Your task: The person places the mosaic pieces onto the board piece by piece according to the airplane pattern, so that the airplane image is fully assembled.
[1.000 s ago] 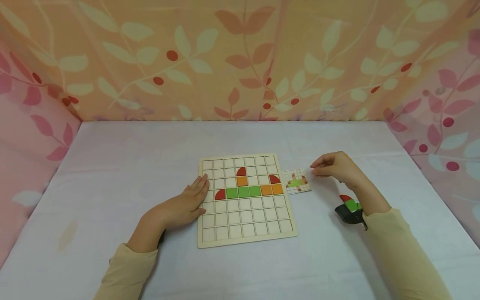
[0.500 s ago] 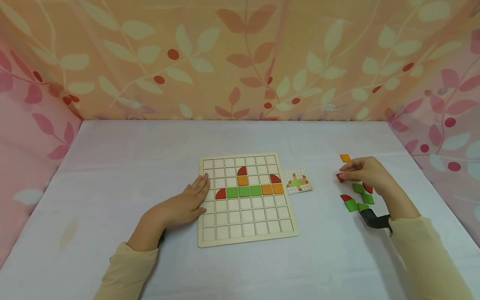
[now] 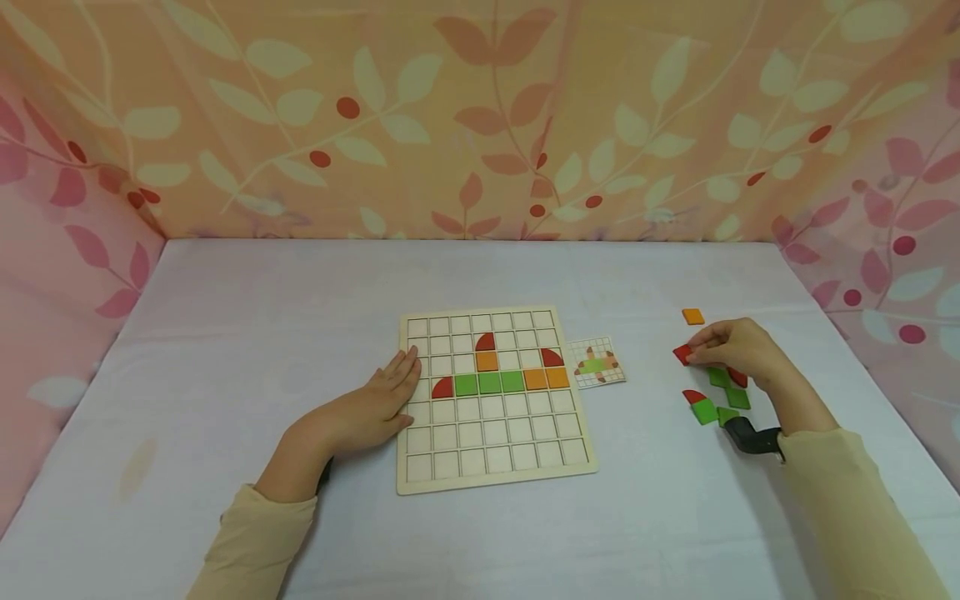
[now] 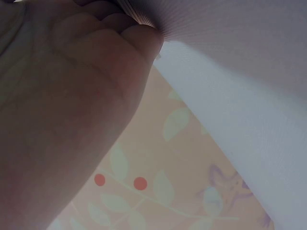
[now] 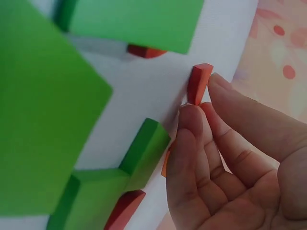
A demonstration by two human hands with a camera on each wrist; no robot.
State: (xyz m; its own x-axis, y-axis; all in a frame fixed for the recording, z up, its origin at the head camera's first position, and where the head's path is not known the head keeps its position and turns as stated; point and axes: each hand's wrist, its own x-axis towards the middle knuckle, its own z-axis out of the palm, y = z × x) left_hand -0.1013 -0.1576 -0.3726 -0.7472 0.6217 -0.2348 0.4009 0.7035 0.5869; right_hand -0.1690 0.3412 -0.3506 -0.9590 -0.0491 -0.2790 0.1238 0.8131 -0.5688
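My left hand (image 3: 375, 404) lies flat, with its fingertips resting on the left edge of the pale wooden grid board (image 3: 495, 483). On the board, green tiles (image 3: 489, 382) and orange tiles (image 3: 536, 379) form a row, with red quarter-circle tiles (image 3: 443, 387) at its left end and above. To the right, my right hand (image 3: 738, 350) pinches a red tile (image 3: 682, 354) between thumb and fingertips; the fingers partly cover its shape. The right wrist view shows this red tile (image 5: 199, 84) edge-on at the fingertips. The left wrist view shows mainly the left palm (image 4: 72, 96).
A small pattern card (image 3: 597, 362) touches the board's right side. Loose green tiles (image 3: 704, 411) and red quarter-circles (image 3: 693, 396) lie below the right hand, near the black wrist strap (image 3: 750, 436). A single orange tile (image 3: 693, 317) lies beyond it. Patterned cloth (image 3: 480, 125) walls the table's back.
My right hand has moved from beside the card rightward to the loose tiles, uncovering several of them, and has taken hold of a red one. The left hand and board stay put.
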